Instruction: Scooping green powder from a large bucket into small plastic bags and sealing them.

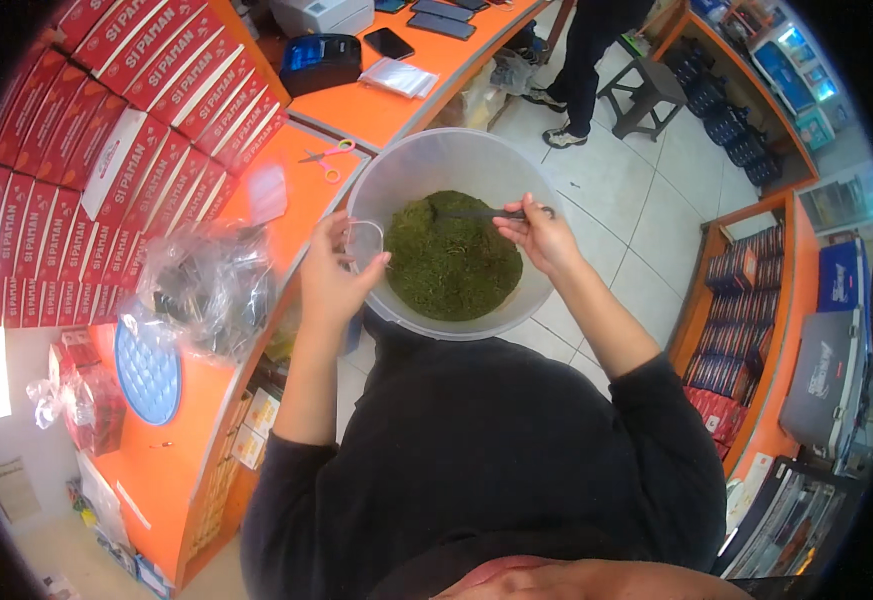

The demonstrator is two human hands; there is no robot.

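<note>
Before me stands a large translucent plastic tub (451, 145) with a bed of dark green, finely shredded dried material (455, 277) at its bottom. My left hand (340, 255) holds a small clear plastic cup (365, 244) at the tub's left side; nothing can be made out in the cup. Over the tub's right part, my right hand (537, 232) grips the handle of a dark spoon (474, 214). The spoon's head reaches the green material and is partly lost against it.
Red boxes (128, 176) are stacked high on the orange counter (203, 405) at left. A clear plastic bag (211, 285), a blue round lid (147, 371) and scissors (327, 159) lie there. Beyond the tub are a person's legs (582, 75) and a plastic stool (642, 94).
</note>
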